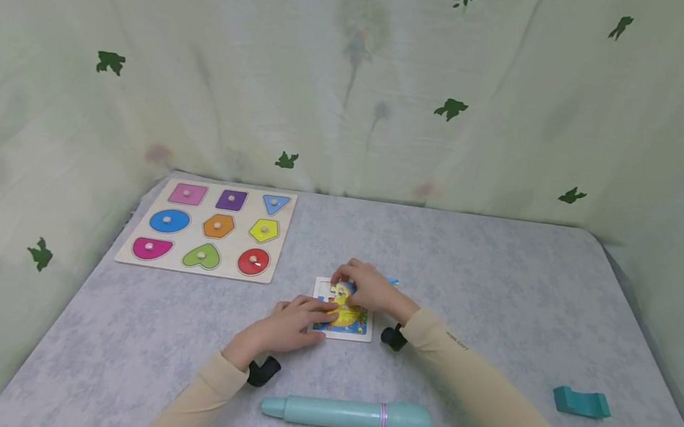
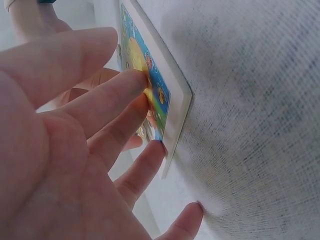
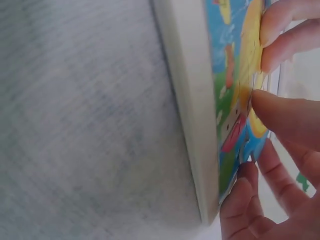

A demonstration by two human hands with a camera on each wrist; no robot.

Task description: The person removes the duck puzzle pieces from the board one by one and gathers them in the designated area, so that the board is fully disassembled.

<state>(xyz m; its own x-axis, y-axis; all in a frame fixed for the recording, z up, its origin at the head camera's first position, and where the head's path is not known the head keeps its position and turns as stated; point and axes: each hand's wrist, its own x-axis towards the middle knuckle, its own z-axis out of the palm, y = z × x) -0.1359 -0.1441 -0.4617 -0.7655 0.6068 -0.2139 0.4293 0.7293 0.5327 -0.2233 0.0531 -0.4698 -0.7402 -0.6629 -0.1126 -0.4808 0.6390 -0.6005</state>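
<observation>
Grey tbl (image 1: pixel 503 280) under all. Shape board (image 1: pixel 230 252) far L w/ knobbed shapes (image 1: pixel 224 231), head view only. Teal stick (image 1: pixel 333 414) crosswise near wearer, also head view only. L hand (image 1: pixel 289 326) spread, fingers on duck puzzle (image 1: pixel 346 326); only L wrist cam shows one fingertip (image 2: pixel 190 215) on tbl past puzzle edge. R hand (image 1: pixel 371 288) curled over puzzle's far part. Puzzle flat mid-tbl, pale-framed. Teal block (image 1: pixel 581 404) at R, head view only. Puzzle pc (image 3: pixel 256 142), yellow + blue, pinched by R thumb + fingertips, clearest in R wrist cam
</observation>
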